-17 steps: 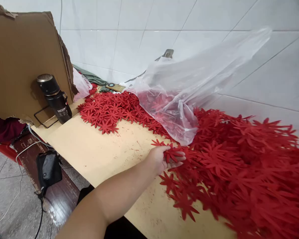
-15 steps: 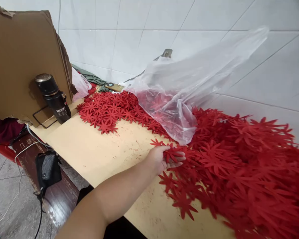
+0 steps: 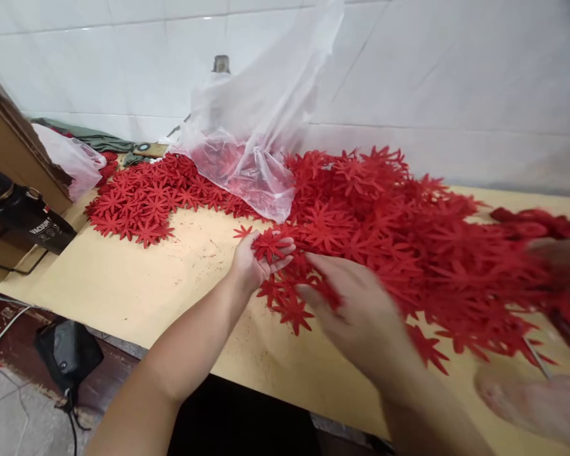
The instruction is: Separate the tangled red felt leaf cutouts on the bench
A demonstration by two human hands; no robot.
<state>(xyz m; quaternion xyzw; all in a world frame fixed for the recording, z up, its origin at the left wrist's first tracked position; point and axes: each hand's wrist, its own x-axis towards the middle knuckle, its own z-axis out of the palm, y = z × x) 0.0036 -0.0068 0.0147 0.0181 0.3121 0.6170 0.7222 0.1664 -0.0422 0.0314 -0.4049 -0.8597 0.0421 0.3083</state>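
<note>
My left hand (image 3: 256, 256) is palm up over the table, its fingers half spread. On its palm lies a red flower-shaped cut-out (image 3: 268, 246) with narrow petals; whether more lie beneath is hidden. My right hand (image 3: 356, 310), smeared by motion, is just right of it, thumb and fingers curved towards the left hand. Red shows between its thumb and fingers, but the blur hides whether a piece is gripped. Behind both hands spreads a large heap of the same red cut-outs (image 3: 361, 215). A few loose ones (image 3: 294, 310) lie below my left fingers.
A clear plastic bag (image 3: 261, 164) rests on the heap against the tiled wall. At left stand a black vacuum flask (image 3: 23, 209) and cardboard (image 3: 19, 126). Another person's blurred hands (image 3: 527, 396) work at the right edge, near a thin metal tool (image 3: 538, 358). A black pouch (image 3: 69, 354) is below the table.
The view has swung right. My right hand has come into view beside my left, which still holds the red cut-out palm up. Another person's hands now show at the right.
</note>
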